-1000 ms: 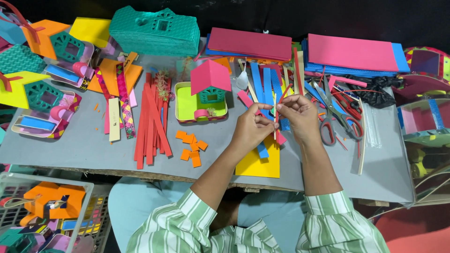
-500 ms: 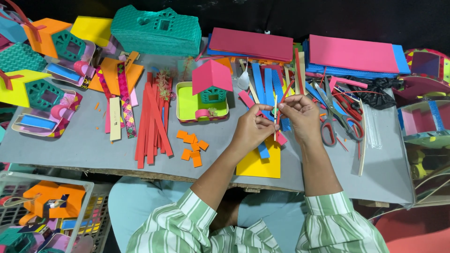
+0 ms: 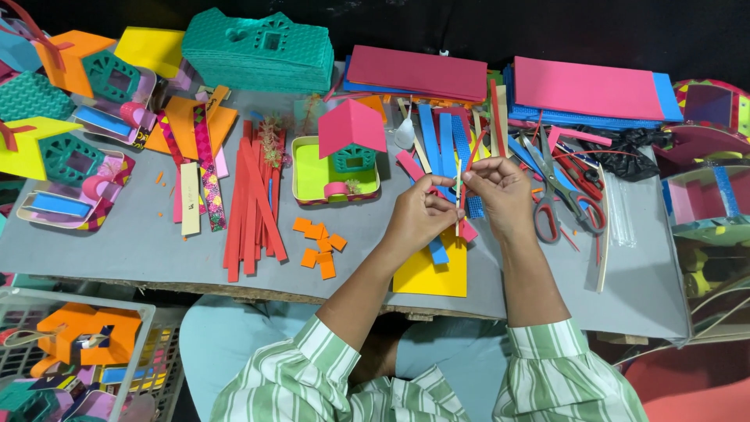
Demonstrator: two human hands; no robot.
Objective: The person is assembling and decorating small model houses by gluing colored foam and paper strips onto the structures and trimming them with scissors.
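Note:
Both my hands meet over the middle of the grey work table (image 3: 141, 242). My left hand (image 3: 418, 217) pinches the lower part of a thin white strip (image 3: 458, 195) that stands nearly upright. My right hand (image 3: 500, 191) pinches a thin red strip (image 3: 471, 162) beside the white one, fingers closed on its top. Under my hands lie a yellow foam sheet (image 3: 430, 273), blue strips (image 3: 437, 141) and pink pieces. A small paper house with a pink roof (image 3: 350, 141) stands on a lime-green tray just left of my hands.
Red strips (image 3: 250, 203) and small orange squares (image 3: 319, 246) lie to the left. Scissors (image 3: 558, 195) lie to the right. Stacks of pink (image 3: 586, 86), red and teal (image 3: 258, 51) foam line the far edge. Finished paper houses (image 3: 70, 156) sit at left; a wire basket (image 3: 78, 352) is below.
My hands have shifted slightly; the white strip now stands more upright between them, and my right hand has lifted the red strip's top a little higher.

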